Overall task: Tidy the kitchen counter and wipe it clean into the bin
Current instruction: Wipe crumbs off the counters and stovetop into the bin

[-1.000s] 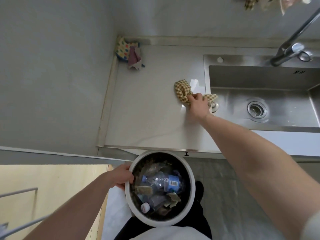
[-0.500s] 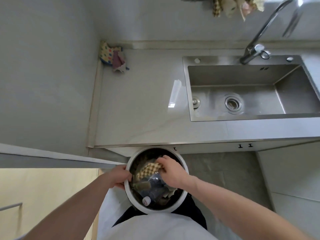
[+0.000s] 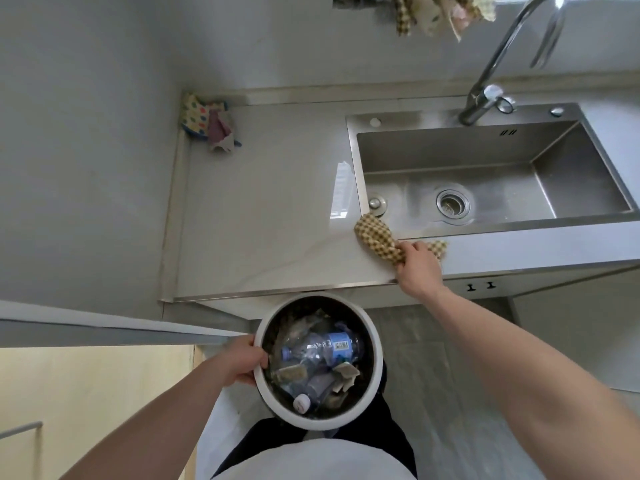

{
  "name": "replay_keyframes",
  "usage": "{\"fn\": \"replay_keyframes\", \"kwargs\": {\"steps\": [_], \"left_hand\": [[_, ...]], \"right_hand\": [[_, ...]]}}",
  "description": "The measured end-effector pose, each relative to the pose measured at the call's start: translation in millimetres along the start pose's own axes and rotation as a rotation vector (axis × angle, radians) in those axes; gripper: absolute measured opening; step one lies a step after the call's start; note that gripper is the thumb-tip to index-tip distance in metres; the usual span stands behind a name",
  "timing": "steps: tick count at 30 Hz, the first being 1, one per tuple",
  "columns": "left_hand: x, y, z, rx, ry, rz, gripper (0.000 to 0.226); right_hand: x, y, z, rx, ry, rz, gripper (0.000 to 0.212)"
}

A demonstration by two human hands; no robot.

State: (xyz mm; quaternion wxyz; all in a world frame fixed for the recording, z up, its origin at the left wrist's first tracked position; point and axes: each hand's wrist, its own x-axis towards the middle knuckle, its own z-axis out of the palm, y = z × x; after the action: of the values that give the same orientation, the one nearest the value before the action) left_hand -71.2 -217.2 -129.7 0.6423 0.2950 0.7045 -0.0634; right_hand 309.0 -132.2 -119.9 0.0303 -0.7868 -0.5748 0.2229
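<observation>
My right hand (image 3: 417,266) grips a brown-and-cream checked cloth (image 3: 377,239) and presses it on the grey counter (image 3: 263,216), near the front edge by the sink's near left corner. Below the counter's edge, my left hand (image 3: 242,363) holds the left rim of a round white bin (image 3: 375,386). The bin holds a crushed plastic bottle (image 3: 325,351) with a blue label, a white cap and scraps of paper.
A steel sink (image 3: 498,174) with a drain and a tall tap (image 3: 491,84) fills the right of the counter. Crumpled spotted cloths (image 3: 207,124) lie in the back left corner. More cloths (image 3: 440,12) hang on the wall above. A grey wall bounds the left.
My right hand was wiping near the sink, went down over the bin with the cloth, and is back on the counter by the sink's front corner. My left hand kept hold of the bin.
</observation>
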Motion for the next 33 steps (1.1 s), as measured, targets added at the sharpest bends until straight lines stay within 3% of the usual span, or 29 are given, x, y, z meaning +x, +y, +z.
{"fn": "replay_keyframes", "kwargs": {"steps": [4, 9, 11, 22, 28, 33], "left_hand": [[1, 0, 5, -0.024, 0.008, 0.008, 0.041], [-3, 2, 10, -0.048, 0.007, 0.024, 0.036], [-5, 3, 12, -0.045, 0.004, 0.027, 0.033], [-13, 32, 51, 0.142, -0.053, 0.071, 0.041], [-25, 66, 103, 0.274, -0.05, 0.109, 0.034], [-37, 94, 173, 0.266, -0.032, 0.143, 0.027]], "right_hand": [[-38, -35, 30, 0.045, -0.013, -0.08, 0.04], [-120, -79, 76, 0.172, -0.342, -0.315, 0.029], [-144, -83, 83, 0.251, -0.36, -0.331, 0.027], [-165, 16, -10, 0.493, 0.085, 0.058, 0.024], [-168, 81, -64, 0.52, 0.263, 0.146, 0.025], [-176, 160, -102, 0.382, 0.377, 0.131, 0.029]]}}
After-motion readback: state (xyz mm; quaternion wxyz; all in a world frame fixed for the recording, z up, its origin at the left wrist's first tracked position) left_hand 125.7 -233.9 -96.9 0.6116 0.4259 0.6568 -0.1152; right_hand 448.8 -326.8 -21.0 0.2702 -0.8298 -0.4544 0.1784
